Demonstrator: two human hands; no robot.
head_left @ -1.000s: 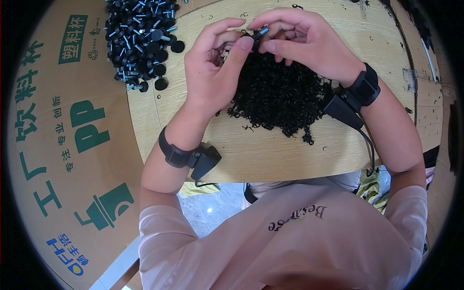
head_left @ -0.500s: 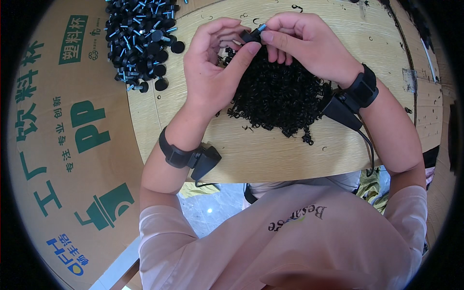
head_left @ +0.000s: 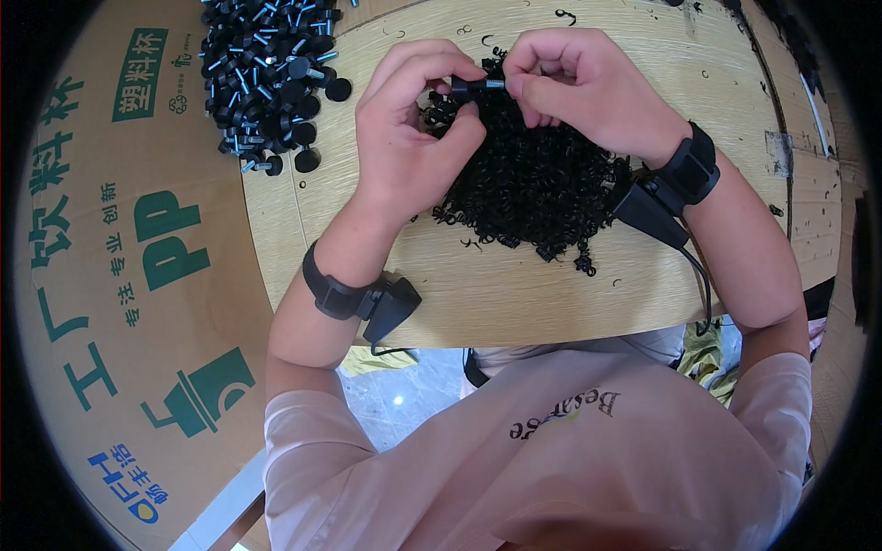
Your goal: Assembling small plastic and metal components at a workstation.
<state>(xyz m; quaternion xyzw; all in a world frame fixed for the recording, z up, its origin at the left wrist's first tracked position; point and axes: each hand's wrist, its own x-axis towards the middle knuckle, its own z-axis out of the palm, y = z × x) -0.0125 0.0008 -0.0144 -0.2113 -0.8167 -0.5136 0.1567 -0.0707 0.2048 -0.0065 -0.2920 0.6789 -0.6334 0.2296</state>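
Observation:
Between the fingertips and thumb of my left hand (head_left: 413,115) is a black-headed screw (head_left: 467,86), lying sideways with its bare metal shank pointing right. The thumb and fingers of my right hand (head_left: 579,90) are pinched together at the shank's tip. Whether they grip the tip itself or a small piece there is hidden. Below both hands spreads a heap of small black curled plastic pieces (head_left: 533,174).
At the far left of the wooden table (head_left: 496,303) lies a pile of black-headed screws (head_left: 271,83). Stray curled bits (head_left: 565,16) are scattered beyond the heap. A printed cardboard sheet (head_left: 101,275) stands along the left. Black wrist devices (head_left: 666,184) with cables sit on both forearms.
The screw has turned from slanting up to nearly level, its shank now pointing right. My right fingertips have moved slightly down, and my left thumb has dropped lower.

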